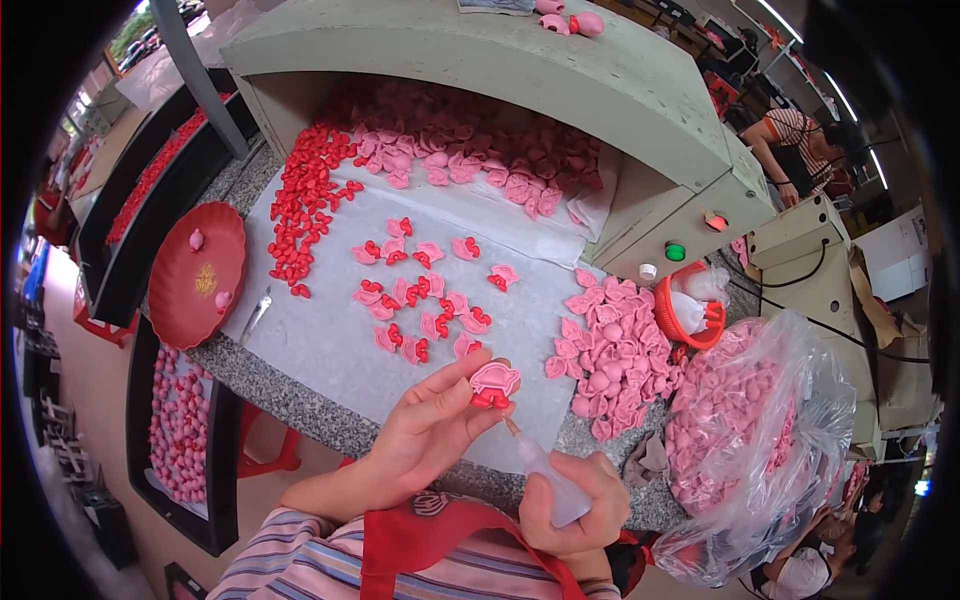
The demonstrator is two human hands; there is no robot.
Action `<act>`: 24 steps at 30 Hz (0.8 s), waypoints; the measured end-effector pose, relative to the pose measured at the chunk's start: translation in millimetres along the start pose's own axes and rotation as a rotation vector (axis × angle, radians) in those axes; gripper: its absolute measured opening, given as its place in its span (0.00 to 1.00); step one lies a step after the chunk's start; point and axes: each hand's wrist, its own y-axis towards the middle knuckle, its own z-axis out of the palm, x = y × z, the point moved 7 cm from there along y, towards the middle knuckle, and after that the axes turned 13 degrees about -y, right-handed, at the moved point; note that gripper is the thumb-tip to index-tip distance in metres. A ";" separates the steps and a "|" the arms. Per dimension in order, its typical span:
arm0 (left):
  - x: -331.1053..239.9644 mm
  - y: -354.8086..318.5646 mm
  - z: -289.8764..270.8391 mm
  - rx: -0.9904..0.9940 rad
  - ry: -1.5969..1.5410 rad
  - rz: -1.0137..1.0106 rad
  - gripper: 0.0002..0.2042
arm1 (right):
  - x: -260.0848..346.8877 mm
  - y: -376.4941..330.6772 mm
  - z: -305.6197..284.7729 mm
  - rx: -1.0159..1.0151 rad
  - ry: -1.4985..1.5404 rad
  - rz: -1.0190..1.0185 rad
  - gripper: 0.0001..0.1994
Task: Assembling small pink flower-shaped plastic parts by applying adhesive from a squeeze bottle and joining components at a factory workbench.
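Head view: with clock directions taken from the held piece, a small pink-and-red piece (494,383) is pinched between the fingertips of the left hand (430,425), which is placed at 8 o'clock. At 5 o'clock, a translucent squeeze bottle (556,490) is gripped by the curled fingers of the right hand (590,505); its nozzle (513,428) is pointed up toward the piece's red lower edge, though whether contact is made cannot be told. From 10 to 12 o'clock, similar pink-and-red pieces (477,320) are scattered on a white sheet (330,340). Farther out, toward 10 or 11, small red parts (300,205) are heaped. Tweezers (258,312) are laid between 9 and 10, and a red scalloped dish (170,285) is set just beyond. Loose pink parts (610,345) are piled between 2 and 3, and more are held at 3 in a clear plastic bag (800,400). At 12, a pale housing (500,60) is seen, with pink parts heaped inside its opening.
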 end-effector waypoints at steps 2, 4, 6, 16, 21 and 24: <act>0.1 0.1 0.1 -0.001 -0.001 -0.002 0.20 | 0.6 1.2 0.5 0.013 0.002 -0.003 0.12; -0.2 0.1 0.2 0.000 -0.002 0.001 0.20 | 0.8 2.4 0.6 0.020 0.002 0.000 0.12; 0.1 -0.3 -0.1 0.000 -0.003 -0.001 0.20 | 1.9 2.8 0.8 0.026 -0.001 0.002 0.12; 0.6 -0.2 -0.6 -0.002 -0.014 -0.005 0.20 | 1.4 -0.3 -1.9 0.000 0.014 -0.013 0.13; 1.8 -1.4 0.1 0.007 -0.009 -0.018 0.19 | 3.2 0.7 -5.4 0.010 0.021 -0.019 0.14; 2.3 -1.8 1.1 0.016 -0.004 -0.027 0.19 | 4.7 3.8 -1.6 0.008 0.034 -0.027 0.13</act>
